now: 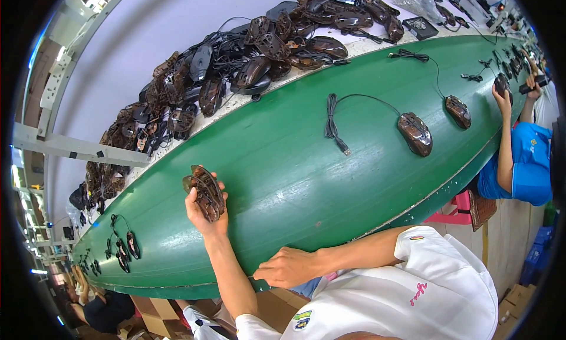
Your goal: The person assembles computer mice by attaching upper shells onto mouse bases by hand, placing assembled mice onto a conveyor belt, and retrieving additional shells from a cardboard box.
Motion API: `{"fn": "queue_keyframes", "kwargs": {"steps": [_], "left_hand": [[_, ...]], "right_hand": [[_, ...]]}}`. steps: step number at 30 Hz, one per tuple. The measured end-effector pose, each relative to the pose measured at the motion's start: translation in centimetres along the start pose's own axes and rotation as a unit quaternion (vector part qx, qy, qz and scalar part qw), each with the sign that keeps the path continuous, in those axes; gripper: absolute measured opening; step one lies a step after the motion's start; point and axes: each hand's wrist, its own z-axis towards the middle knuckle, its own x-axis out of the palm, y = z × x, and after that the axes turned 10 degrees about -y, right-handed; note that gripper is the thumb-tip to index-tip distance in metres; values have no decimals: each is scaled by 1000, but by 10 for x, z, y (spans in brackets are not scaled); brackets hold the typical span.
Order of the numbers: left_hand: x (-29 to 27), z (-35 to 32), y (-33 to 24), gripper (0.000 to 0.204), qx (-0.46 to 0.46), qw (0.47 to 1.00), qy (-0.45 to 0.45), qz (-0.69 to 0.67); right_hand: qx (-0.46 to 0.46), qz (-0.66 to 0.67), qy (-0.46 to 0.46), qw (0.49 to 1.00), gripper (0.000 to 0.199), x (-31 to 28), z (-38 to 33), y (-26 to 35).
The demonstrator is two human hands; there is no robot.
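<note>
My left hand (213, 215) is closed round a small stack of brown translucent mouse shells (205, 192), held above the green conveyor belt (283, 210). The shells lie side by side across the palm and fingers. My right hand (289, 268) rests curled at the near edge of the belt, its fingers bent inward; what they hold, if anything, is hidden. To the right on the belt lies a brown computer mouse (415, 134) with its cable (331, 125) bundled to its left. Farther right is another brown mouse (458, 111), with its cable trailing behind it.
A long heap of brown mouse shells and black cables (236, 63) covers the ledge behind the belt. Opened mice (124, 251) lie at far left. A co-worker in a blue shirt (525, 163) handles a dark mouse at right. A white post (82, 145) juts over the ledge.
</note>
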Motion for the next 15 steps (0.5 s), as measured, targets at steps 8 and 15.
{"fn": "queue_keyframes", "kwargs": {"steps": [8, 15], "left_hand": [[1, -1, 0, 59, 2, 1000, 0, 19], [3, -2, 2, 58, -3, 1000, 2, 24]], "right_hand": [[-7, 0, -4, 1000, 8, -1, 2, 1], [-1, 1, -3, 1000, 9, 1, 0, 0]]}}
